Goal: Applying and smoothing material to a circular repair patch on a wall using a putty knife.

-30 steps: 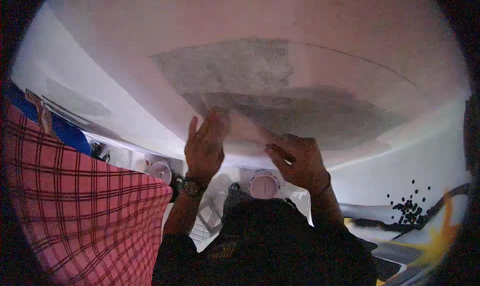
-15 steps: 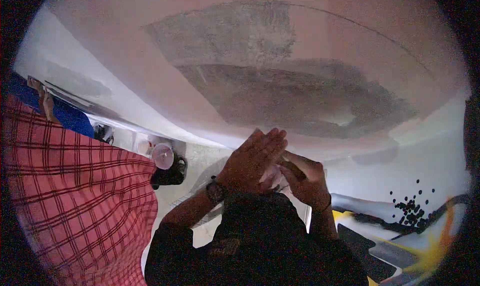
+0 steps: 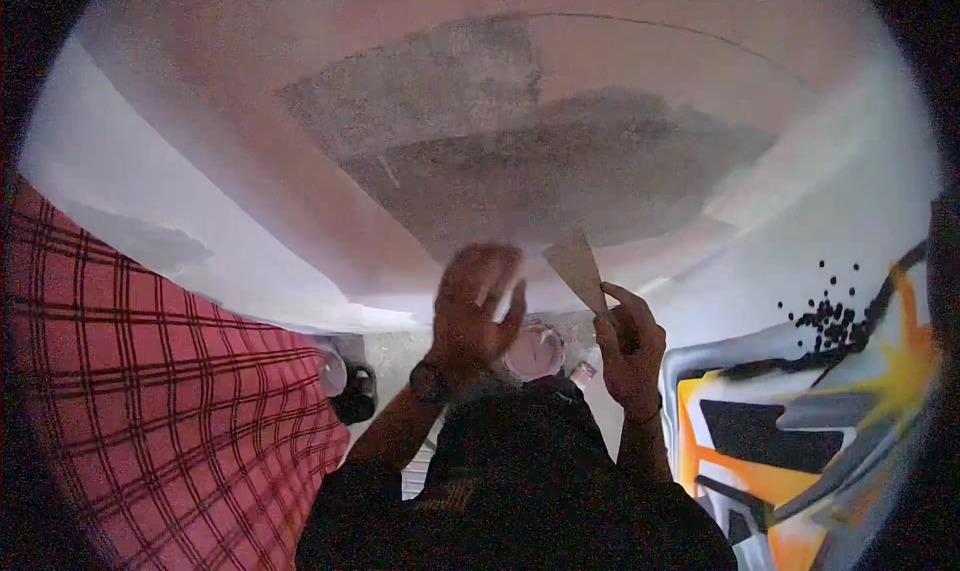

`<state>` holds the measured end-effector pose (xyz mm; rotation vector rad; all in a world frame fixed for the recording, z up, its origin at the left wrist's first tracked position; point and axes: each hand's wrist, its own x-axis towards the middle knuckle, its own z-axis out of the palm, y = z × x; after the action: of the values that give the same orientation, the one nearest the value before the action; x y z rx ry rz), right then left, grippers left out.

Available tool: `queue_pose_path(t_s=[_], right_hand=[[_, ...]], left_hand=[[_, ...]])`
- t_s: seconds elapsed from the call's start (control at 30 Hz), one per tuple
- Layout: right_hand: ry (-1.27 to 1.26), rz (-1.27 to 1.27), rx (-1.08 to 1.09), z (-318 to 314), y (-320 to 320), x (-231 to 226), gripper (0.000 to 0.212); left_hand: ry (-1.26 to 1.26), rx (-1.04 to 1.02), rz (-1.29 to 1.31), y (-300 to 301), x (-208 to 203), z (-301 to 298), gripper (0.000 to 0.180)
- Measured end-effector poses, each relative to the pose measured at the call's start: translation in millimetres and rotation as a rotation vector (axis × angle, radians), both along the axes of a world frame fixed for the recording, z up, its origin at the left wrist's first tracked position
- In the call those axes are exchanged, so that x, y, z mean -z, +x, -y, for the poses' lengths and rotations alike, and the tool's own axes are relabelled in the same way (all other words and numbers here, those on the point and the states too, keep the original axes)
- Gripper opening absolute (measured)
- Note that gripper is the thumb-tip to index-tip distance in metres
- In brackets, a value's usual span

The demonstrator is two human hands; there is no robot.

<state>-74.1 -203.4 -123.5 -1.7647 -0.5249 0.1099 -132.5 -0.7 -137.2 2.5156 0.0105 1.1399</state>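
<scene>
My right hand (image 3: pixel 632 343) is closed on the narrow end of a thin putty knife (image 3: pixel 577 271), its wide blade pointing up in front of the wall (image 3: pixel 720 66). A dark grey smoothed patch (image 3: pixel 560 176) covers part of that pinkish wall. Beside the blade, my left hand (image 3: pixel 478 306) is raised, slightly blurred, thumb and fingers apart and nothing visible in it. A watch (image 3: pixel 428 381) is on the left wrist. Below and between the hands sits a round pale pink container (image 3: pixel 535 355), partly hidden by my left hand and dark top.
A person in a red checked garment (image 3: pixel 170 411) stands close on my left. By that garment are another round pale container (image 3: pixel 332 373) and a black object (image 3: pixel 358 396) on the floor. Painted orange, grey and black shapes (image 3: pixel 790 421) cover the right wall.
My hands were together and have moved apart. The putty knife now shows clearly in the right hand. The view has shifted, bringing the pink container and more of the painted wall into sight.
</scene>
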Motion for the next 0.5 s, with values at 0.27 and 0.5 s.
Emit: queue_pose_path(t_s=[0.27, 0.5], right_hand=[[0.106, -0.098, 0.079, -60.8, -38.3, -1.6, 0.037], [0.336, 0.367, 0.225, -124.1, -6.8, -2.0, 0.032]], left_hand=[[0.482, 0.269, -0.032, 17.3, -18.2, -18.9, 0.043], [0.604, 0.26, 0.165, 65.5, -48.7, -54.9, 0.043]])
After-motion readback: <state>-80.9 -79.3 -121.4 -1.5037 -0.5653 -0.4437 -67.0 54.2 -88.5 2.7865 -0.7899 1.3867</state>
